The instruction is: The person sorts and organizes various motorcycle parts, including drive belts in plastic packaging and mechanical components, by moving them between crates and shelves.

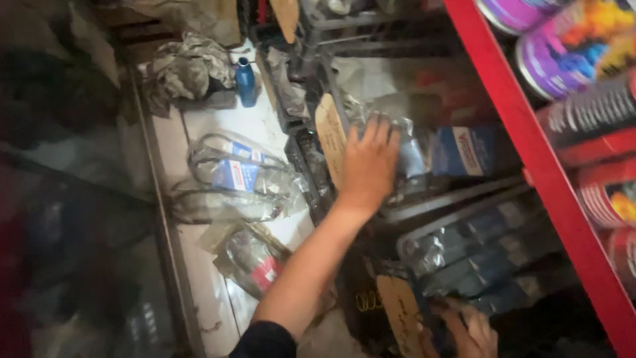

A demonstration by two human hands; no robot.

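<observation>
My left hand [368, 164] reaches forward with fingers spread and lies flat on a clear plastic bag [391, 109] of packaged belts in a dark wire crate [311, 172]. A brown cardboard tag [330, 136] hangs on the crate just left of that hand. A blue and white belt sleeve [474, 151] lies right of the hand. My right hand [474, 331] is low at the bottom edge, beside another cardboard tag [401, 311] and several bagged dark belts [477, 252]. Its grip is blurred.
A red shelf post [543, 166] runs diagonally on the right, with colourful round tins [576, 46] behind it. On the white floor lie bagged belts [235, 176], another bag [252, 262], a blue bottle [246, 81] and crumpled cloth [185, 66].
</observation>
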